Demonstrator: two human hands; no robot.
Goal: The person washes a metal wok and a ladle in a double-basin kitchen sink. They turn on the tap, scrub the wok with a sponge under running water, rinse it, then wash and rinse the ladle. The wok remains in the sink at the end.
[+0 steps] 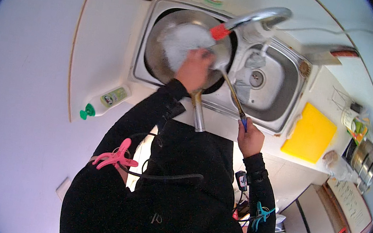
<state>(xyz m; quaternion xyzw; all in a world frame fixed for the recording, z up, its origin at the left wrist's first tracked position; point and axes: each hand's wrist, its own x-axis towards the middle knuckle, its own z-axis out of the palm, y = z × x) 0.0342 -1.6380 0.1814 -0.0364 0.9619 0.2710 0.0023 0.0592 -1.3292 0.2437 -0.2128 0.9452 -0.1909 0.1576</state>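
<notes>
A metal wok (156, 52) lies in the left sink basin, with white suds (182, 41) inside and its handle (198, 118) over the counter's front edge. My right hand (251, 139) grips the blue-ended handle of a long utensil (233, 94); its pale head reaches over the wok's right side, partly hidden. My left hand (194, 68), blurred, is over the wok near that head, fingers bent around something dark that I cannot identify. A chrome faucet (263, 15) with a red tip (220, 31) hangs just above. No running water is discernible.
The right basin (278, 89) has a drain and clear plastic at its left side. A yellow cutting board (309, 132) lies right of the sink. At the left stands a dish soap bottle (114, 99) with a green cap. Metal pots (366, 161) and packages crowd the far right.
</notes>
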